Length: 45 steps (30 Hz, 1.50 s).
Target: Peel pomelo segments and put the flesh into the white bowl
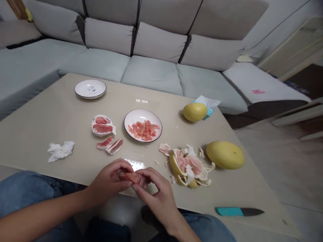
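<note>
Between my two hands is a piece of pink pomelo flesh (pixel 131 177), just above the table's front edge. My left hand (pixel 112 178) is closed on its left end, with thumb and fingers pinching. At the other end, the fingertips of my right hand (pixel 155 188) pinch the same piece. Beyond them, a white plate (pixel 130 131) with a dark rim bears a heap of small pomelo pieces (pixel 145 130). To its left lie a partly peeled pomelo section (pixel 102 126) and loose pomelo segments (pixel 114 146). Peel and membrane scraps (pixel 180 168) are piled to the right of my hands.
Two whole yellow pomelos (pixel 194 112) (pixel 225 155) rest at the right, the farther one against a blue tissue pack (pixel 210 112). A knife with a turquoise handle (pixel 230 211) lies near the front right edge. A second plate (pixel 90 88) and crumpled tissue (pixel 61 151) are at the left.
</note>
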### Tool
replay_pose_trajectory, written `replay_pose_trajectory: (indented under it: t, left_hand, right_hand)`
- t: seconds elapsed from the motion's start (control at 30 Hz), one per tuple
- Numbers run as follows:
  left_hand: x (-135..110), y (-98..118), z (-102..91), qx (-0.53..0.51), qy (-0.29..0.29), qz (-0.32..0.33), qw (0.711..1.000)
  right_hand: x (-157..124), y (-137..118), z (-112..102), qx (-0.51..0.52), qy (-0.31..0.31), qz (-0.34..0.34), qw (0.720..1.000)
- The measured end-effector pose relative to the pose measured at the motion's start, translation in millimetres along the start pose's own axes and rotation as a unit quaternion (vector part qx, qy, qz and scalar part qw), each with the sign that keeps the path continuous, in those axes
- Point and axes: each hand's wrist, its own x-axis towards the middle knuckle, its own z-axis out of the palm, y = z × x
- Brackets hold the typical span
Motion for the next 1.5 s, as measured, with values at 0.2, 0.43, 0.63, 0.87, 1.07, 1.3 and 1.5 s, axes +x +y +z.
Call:
replay_pose_trajectory:
  t: [0.2, 0.43, 0.63, 0.87, 1.07, 1.3, 1.5]
  left_hand:
    - [-2.6, 1.4, 0.7, 0.034, 0.013, -0.004, 0.999]
    - [-3.0, 1.3, -0.2, 0.008, -0.002, -0.036, 0.999]
    - [-1.8, 2.9, 0.4, -0.038, -0.008, -0.062, 0.997]
    - [-0.1, 7.2, -1.8, -0.089, -0.017, -0.118, 0.989]
    - [-0.5, 6.9, -1.3, -0.075, 0.01, -0.095, 0.993]
    - [-1.5, 3.2, -1.3, -0.007, 0.008, -0.027, 1.0]
    - [0.3, 3.8, -4.6, -0.074, 0.006, -0.091, 0.993]
  right_hand:
    - [-2.0, 0.9, 3.1, 0.01, 0.01, 0.006, 1.0]
    - [-2.9, -0.2, 1.4, 0.017, 0.005, -0.006, 1.0]
    - [-2.5, -1.8, 0.8, 0.031, 0.001, 0.005, 1.0]
    - [-0.7, -1.1, -3.6, 0.103, -0.03, 0.084, 0.991]
    - [-1.8, 0.4, -0.1, 0.106, -0.022, 0.097, 0.989]
    - [-5.0, 2.8, 6.4, 0.051, 0.037, 0.063, 0.996]
    - [-1.5, -0.9, -1.6, 0.11, 0.0, 0.144, 0.983]
